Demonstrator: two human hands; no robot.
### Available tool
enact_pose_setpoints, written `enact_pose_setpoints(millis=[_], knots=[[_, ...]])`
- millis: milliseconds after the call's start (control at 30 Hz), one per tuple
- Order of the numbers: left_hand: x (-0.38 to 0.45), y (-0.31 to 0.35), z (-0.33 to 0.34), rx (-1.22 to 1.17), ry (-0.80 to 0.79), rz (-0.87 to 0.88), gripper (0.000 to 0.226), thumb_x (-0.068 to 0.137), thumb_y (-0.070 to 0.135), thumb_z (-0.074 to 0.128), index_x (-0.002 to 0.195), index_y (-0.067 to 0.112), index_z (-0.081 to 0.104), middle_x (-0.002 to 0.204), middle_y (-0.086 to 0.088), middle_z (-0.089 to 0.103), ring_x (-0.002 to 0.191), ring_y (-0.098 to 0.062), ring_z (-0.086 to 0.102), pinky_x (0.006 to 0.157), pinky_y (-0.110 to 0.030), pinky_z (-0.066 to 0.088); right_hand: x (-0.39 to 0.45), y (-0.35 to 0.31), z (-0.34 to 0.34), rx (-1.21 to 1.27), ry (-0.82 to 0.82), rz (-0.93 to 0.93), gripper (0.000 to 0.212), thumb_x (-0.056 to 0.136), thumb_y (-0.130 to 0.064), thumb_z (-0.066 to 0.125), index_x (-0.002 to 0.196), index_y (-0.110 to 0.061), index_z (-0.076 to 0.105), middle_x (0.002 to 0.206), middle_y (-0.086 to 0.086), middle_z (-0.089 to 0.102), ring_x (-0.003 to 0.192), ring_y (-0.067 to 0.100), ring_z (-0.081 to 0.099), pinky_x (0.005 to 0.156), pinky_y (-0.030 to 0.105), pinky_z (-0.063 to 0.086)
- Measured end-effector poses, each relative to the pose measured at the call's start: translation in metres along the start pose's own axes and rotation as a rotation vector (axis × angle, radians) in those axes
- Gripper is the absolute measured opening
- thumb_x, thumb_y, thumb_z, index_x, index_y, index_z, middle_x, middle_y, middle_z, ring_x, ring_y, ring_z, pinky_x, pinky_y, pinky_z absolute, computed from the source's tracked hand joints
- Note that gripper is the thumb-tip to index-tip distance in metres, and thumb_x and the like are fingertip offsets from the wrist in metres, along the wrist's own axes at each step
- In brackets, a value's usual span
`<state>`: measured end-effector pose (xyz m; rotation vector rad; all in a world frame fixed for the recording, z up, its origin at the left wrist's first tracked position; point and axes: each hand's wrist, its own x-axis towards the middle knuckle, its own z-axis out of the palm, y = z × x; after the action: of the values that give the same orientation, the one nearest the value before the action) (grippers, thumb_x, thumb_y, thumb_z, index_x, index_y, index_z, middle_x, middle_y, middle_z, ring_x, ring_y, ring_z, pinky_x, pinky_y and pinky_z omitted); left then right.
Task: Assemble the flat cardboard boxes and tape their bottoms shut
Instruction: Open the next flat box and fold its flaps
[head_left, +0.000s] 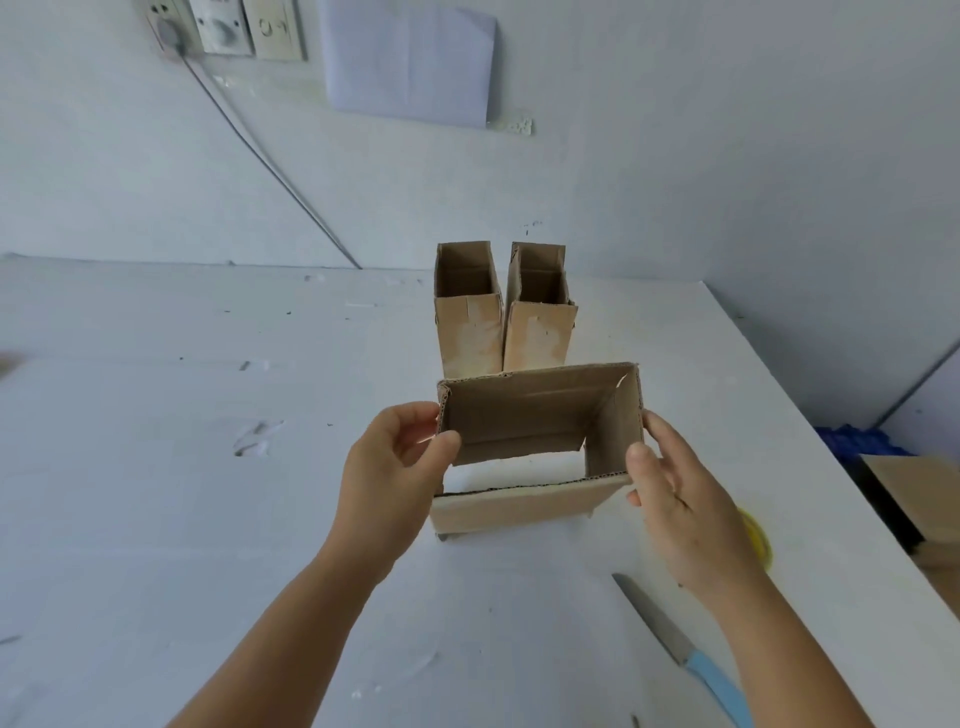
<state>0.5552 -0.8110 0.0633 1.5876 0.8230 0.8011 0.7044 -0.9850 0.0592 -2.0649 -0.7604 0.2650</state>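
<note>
A small brown cardboard box (524, 421), opened into a rectangular tube, is held a little above the white table (208, 519). I can see the table through its open bottom. My left hand (389, 467) grips the box's left wall, thumb at the near corner and fingers curled at the far edge. My right hand (675, 488) holds the right wall, thumb on the near corner. Two assembled boxes (470, 312) (540, 312) stand upright side by side just behind it, open tops facing up.
A knife with a light blue handle (685, 654) lies on the table at the near right. Something yellow (756, 535), partly hidden by my right wrist, lies near the table's right edge. Cardboard pieces (919, 499) lie beyond that edge. A cable (270, 166) runs down the wall.
</note>
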Motion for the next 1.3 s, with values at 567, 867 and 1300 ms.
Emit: enact_pose_setpoints(millis=[567, 867, 1300], knots=[[-0.012, -0.02, -0.013, -0.179, -0.198, -0.012, 0.046, 0.077, 0.062, 0.051, 0.108, 0.03, 0.062, 0.106, 0.017, 0.066, 0.105, -0.002, 0.059, 0.088, -0.024, 0.043, -0.005, -0.021, -0.005, -0.093, -0.149, -0.088, 0.043, 0.085, -0.051, 0.017, 0.12, -0.047, 0.041, 0.117, 0.027, 0.058, 0.108, 0.035, 0.053, 0.091, 0.047, 0.043], [-0.012, -0.043, -0.02, -0.022, -0.379, 0.237, 0.057, 0.075, 0.033, 0.064, 0.13, 0.025, 0.049, 0.14, 0.011, 0.04, 0.132, -0.011, 0.041, 0.107, -0.035, 0.041, -0.005, 0.023, 0.004, -0.009, -0.083, -0.046, 0.064, 0.084, -0.071, 0.034, 0.14, -0.04, 0.034, 0.11, -0.004, 0.052, 0.095, 0.003, 0.05, 0.079, 0.016, 0.037], [0.007, -0.038, -0.017, 0.393, -0.321, 0.353, 0.015, 0.089, 0.039, 0.057, 0.091, 0.033, 0.071, 0.094, 0.018, 0.066, 0.096, 0.005, 0.058, 0.078, -0.005, 0.04, 0.003, 0.034, 0.016, -0.094, 0.05, -0.058, 0.037, 0.089, -0.037, 0.056, 0.066, -0.011, 0.044, 0.074, 0.0, 0.045, 0.065, 0.016, 0.045, 0.055, 0.022, 0.034]])
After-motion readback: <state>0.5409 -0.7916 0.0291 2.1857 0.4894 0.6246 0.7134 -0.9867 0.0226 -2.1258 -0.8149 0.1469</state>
